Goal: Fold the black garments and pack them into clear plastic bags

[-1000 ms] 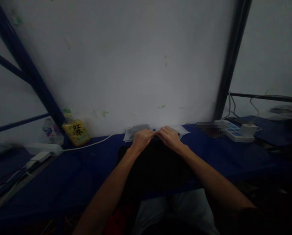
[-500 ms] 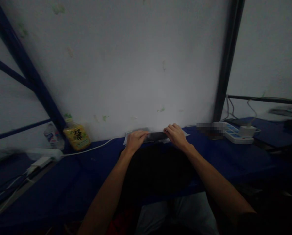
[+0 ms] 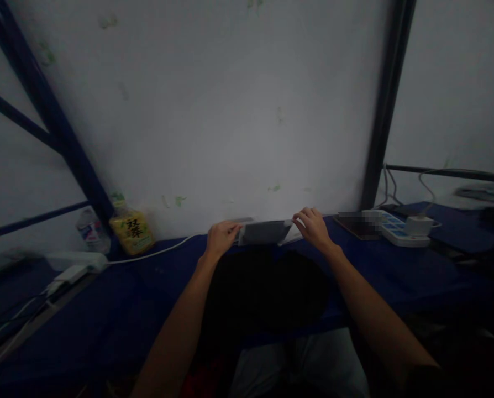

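**Grey sheet (image 3: 266,232) pinched at both ends by left hand (image 3: 221,239) and right hand (image 3: 312,225)**

Clock directions run from the grey sheet. The light is dim, and the black item (image 3: 267,290) at 6 o'clock is so dark that its folds and edges cannot be made out. White papers (image 3: 292,236) lie partly behind the sheet, too covered to count. A dark flat item (image 3: 360,226) at 3 o'clock is pixelated in part; the red patch (image 3: 203,381) at 7 is cut off below.

The left hand, at 9 o'clock, has its thumb and fingertips closed on the sheet's upper left corner. The right hand, at 3, grips the upper right corner between thumb and forefinger — its other fingers bent. The sheet spans the gap above the blue tabletop (image 3: 147,287), just beyond the black item.

Two bottles stand near the wall at 9 o'clock: one clear (image 3: 93,231), one yellow (image 3: 131,231). Two white power strips show — one (image 3: 75,258) farther out at 9, the other (image 3: 396,228) at 3, with one white plug (image 3: 419,225) on it.
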Motion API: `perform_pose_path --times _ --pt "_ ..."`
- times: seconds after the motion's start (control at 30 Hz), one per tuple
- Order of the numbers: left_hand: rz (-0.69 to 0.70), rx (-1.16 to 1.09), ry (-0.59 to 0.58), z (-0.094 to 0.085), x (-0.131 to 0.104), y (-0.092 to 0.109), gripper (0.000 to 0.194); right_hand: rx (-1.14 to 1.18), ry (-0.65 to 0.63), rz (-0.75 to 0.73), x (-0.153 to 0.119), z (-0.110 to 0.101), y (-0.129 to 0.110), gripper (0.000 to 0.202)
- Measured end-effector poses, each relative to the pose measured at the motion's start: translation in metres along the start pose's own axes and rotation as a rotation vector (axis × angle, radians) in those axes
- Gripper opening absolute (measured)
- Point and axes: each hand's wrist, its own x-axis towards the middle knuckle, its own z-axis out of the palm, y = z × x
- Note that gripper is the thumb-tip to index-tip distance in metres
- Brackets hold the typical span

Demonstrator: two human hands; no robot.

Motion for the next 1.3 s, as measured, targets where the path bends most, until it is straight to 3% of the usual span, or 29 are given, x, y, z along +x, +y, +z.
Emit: perform_pose_path --times 0.1,0.2,0.33,0.43,0.6,0.83,0.97,1.1,1.2,1.3 --pt "-0.052 -0.101 -0.129 -0.002 -0.001 -0.001 0.042 0.224 -0.062 -0.025 -0.003 0.005 0.003 0.024" --pt "-0.018 -0.240 -0.336 0.005 -0.005 0.011 0.053 0.359 -0.218 -0.032 -0.006 0.015 -0.010 0.032" --pt "0.094 -0.192 -0.641 0.032 -0.019 0.035 0.064 0.398 -0.471 -0.170 -0.017 0.039 -0.037 0.044" --pt "0.035 -0.045 -0.785 0.051 -0.031 0.044 0.083 0.358 -0.572 -0.158 -0.028 0.059 -0.045 0.057" --pt "0.011 0.019 -0.849 0.065 -0.039 0.041 0.090 0.278 -0.626 -0.168 -0.039 0.076 -0.035 0.059" --pt "0.026 0.062 -0.887 0.074 -0.040 0.036 0.089 0.207 -0.609 -0.459 -0.042 0.084 -0.028 0.032" --pt "0.023 0.079 -0.882 0.074 -0.041 0.039 0.089 0.145 -0.627 -0.447 -0.039 0.081 -0.031 0.034" --pt "0.024 0.088 -0.855 0.073 -0.043 0.042 0.090 0.184 -0.536 -0.455 -0.040 0.072 -0.039 0.036" --pt "0.024 0.091 -0.839 0.070 -0.043 0.043 0.090 0.209 -0.481 -0.376 -0.041 0.068 -0.045 0.041" --pt "0.065 0.095 -0.794 0.062 -0.042 0.046 0.093 0.223 -0.503 -0.256 -0.038 0.063 -0.047 0.049"
